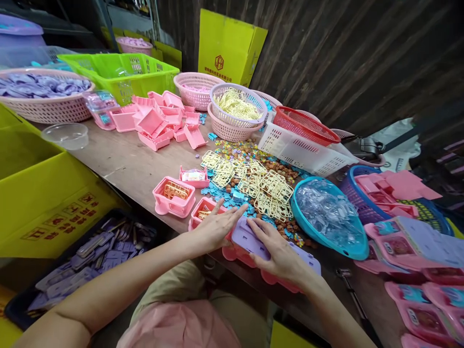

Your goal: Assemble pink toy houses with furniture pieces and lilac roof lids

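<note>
Both hands press flat, fingers spread, on the lilac lid atop the pink case at the table edge; left hand and right hand clasp nothing; it looks light, stiff, slick plastic; best held by its long edges.

The right hand is covering the middle of the lilac lid, and the pink case beneath is showing only at its edges. The left hand is hiding part of a pink tray. Pink assembled sets at near right are running off the frame's edge. Printing on the far yellow carton is reading too small.
</note>
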`<control>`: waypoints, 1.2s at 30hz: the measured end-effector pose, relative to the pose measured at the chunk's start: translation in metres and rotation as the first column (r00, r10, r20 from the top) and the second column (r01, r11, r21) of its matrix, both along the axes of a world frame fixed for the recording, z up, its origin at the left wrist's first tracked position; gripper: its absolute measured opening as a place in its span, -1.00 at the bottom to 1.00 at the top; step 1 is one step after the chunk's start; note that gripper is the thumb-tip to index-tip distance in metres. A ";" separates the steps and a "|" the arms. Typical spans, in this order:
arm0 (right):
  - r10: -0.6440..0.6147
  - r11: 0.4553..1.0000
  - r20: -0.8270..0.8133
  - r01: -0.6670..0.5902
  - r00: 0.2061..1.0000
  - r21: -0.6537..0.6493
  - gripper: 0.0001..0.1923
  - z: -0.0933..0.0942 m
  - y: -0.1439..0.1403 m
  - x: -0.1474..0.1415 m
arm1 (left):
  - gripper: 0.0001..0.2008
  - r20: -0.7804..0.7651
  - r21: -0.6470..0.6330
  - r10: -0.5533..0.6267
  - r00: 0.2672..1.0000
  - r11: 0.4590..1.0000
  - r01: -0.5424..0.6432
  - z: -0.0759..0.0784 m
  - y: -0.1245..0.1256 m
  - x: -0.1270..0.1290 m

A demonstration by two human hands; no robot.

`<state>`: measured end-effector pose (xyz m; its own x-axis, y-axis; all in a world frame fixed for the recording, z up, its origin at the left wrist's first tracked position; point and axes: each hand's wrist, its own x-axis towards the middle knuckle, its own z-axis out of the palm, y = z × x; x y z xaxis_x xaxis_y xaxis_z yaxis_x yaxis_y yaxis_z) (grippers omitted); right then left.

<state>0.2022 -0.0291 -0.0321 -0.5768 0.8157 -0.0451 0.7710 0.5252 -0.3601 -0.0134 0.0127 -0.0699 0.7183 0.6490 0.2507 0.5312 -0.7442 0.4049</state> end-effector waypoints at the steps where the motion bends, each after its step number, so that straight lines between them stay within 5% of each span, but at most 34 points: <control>1: 0.019 1.000 0.019 -0.019 1.000 0.006 -0.25 0.000 0.001 0.000 | 0.16 -0.003 -0.003 0.009 1.000 1.000 -0.009 -0.001 0.000 0.000; 9: 0.004 0.983 0.251 -0.050 0.968 0.178 -0.37 -0.011 -0.001 -0.012 | -0.24 -0.179 0.099 -0.007 0.984 0.995 0.025 0.011 -0.007 0.002; 17: 0.094 0.974 0.228 -0.137 0.969 0.181 -0.27 -0.007 0.004 0.000 | -0.17 -0.206 0.125 0.000 0.979 0.992 0.026 0.012 -0.010 0.011; 22: 0.051 0.946 0.244 -0.125 0.968 0.300 -0.24 -0.020 0.001 0.001 | -0.40 -0.250 0.166 0.030 0.968 0.986 0.012 0.013 -0.009 0.016; 27: 0.035 0.934 0.214 -0.108 0.976 0.340 -0.21 -0.028 0.000 -0.001 | -0.23 -0.272 0.137 0.028 0.962 0.990 0.010 0.017 -0.013 0.026; 31: 0.027 0.948 0.198 -0.088 0.980 0.307 -0.18 -0.025 0.000 -0.003 | -0.39 -0.286 0.141 0.051 0.957 0.990 -0.011 0.015 -0.013 0.032; 36: -0.152 0.917 0.297 0.022 0.943 0.398 -0.18 -0.020 -0.006 -0.007 | -0.55 -0.274 0.182 0.070 0.959 0.983 -0.020 0.009 -0.010 0.037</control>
